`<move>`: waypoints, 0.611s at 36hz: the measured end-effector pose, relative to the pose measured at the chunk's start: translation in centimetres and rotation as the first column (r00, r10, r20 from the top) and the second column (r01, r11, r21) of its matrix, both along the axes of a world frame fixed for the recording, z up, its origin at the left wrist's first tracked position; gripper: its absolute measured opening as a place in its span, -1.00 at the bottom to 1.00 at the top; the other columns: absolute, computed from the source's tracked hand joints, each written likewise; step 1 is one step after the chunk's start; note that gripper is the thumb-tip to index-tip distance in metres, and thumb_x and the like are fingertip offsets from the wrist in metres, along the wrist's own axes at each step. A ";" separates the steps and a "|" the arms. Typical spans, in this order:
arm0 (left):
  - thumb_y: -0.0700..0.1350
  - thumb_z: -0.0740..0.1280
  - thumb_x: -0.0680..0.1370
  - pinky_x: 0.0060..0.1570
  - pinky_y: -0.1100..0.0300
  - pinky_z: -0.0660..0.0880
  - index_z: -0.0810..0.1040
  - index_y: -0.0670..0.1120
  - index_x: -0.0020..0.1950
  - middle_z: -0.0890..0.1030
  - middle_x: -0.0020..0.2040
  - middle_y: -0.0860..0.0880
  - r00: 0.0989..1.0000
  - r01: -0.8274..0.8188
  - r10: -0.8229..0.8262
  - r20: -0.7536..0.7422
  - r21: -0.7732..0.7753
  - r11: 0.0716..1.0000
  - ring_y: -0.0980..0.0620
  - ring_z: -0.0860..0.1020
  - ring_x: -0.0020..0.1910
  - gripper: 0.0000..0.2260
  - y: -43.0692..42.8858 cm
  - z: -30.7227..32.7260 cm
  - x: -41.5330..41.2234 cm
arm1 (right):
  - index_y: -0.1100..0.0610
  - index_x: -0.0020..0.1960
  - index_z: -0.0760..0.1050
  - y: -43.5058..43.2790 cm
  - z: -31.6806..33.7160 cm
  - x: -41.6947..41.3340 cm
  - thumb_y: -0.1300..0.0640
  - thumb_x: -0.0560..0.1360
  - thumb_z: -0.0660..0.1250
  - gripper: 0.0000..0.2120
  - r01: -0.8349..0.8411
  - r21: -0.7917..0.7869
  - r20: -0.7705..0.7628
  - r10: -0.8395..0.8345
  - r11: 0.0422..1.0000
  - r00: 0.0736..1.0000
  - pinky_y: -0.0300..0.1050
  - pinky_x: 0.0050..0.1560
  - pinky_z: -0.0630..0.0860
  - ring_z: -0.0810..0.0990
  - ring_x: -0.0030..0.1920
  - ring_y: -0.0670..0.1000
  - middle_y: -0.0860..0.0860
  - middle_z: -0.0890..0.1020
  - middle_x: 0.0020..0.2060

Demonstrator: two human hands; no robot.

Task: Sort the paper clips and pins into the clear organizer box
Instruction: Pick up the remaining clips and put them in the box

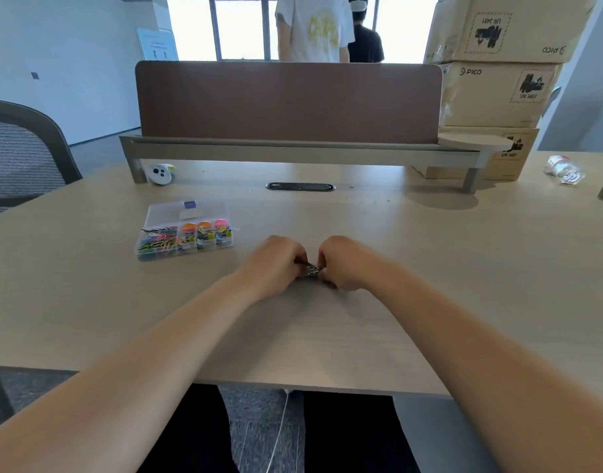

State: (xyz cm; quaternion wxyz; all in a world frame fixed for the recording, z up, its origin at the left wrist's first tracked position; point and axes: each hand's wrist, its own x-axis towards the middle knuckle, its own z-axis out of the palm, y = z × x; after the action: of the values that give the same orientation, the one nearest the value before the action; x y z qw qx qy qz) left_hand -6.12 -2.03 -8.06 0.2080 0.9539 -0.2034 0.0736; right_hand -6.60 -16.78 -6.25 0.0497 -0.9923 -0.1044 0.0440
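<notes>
The clear organizer box [187,209] lies open on the desk at the left of centre. Its front compartments hold several coloured paper clips [158,241] and coloured binder clips and pins [206,231]. To the right of the box, my left hand [276,264] and my right hand [342,262] meet on the desk. Both hands curl their fingers round a small bunch of silver metal clips [311,269] between them. Most of the bunch is hidden by my fingers.
A brown divider panel [288,100] on a raised shelf [300,150] runs along the desk's far side. Stacked cardboard boxes [494,87] stand at the back right. A crumpled plastic wrapper [564,169], a white round gadget [160,174], a cable slot [300,186] and a mesh chair [23,155] are nearby.
</notes>
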 end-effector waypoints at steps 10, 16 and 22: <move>-0.10 0.35 0.52 -0.20 0.18 0.38 0.66 -0.08 -0.05 0.64 -0.09 -0.07 0.999 -0.031 0.031 0.009 -0.010 0.999 -0.04 0.53 -0.11 -0.89 0.2 0.0 -0.3 | 0.21 -0.23 0.49 0.4 -0.2 0.2 0.24 0.50 0.30 -0.87 -0.003 -0.058 0.016 0.004 0.998 1.000 -0.17 -0.47 0.25 0.43 -0.28 0.15 0.09 0.43 -0.40; -0.10 0.35 0.52 -0.13 0.13 0.49 0.66 -0.10 -0.04 0.65 -0.08 -0.08 0.999 -0.044 0.044 0.003 -0.025 0.999 -0.05 0.54 -0.09 -0.88 0.7 0.0 -0.5 | 0.24 -0.04 0.61 -0.1 -0.5 0.4 0.24 0.49 0.31 -0.87 0.022 0.015 0.036 -0.023 1.000 0.999 -0.14 -0.26 0.46 0.57 -0.20 0.14 0.13 0.64 -0.13; -0.08 0.36 0.52 -0.15 0.15 0.48 0.67 -0.06 -0.05 0.65 -0.08 -0.05 0.998 -0.058 0.058 -0.002 -0.022 0.998 -0.04 0.55 -0.08 -0.89 0.8 0.1 -0.4 | 0.26 -0.10 0.62 -0.3 -0.5 0.2 0.25 0.43 0.32 -0.87 0.005 0.057 0.065 -0.009 0.998 0.998 -0.10 -0.25 0.51 0.63 -0.11 0.20 0.18 0.65 -0.13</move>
State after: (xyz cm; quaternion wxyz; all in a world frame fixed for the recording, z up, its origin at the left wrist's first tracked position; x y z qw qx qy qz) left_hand -6.54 -1.20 -8.01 0.2163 0.9571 -0.1748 0.0811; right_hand -6.43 -17.07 -6.71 0.0748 -0.9917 -0.1038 0.0087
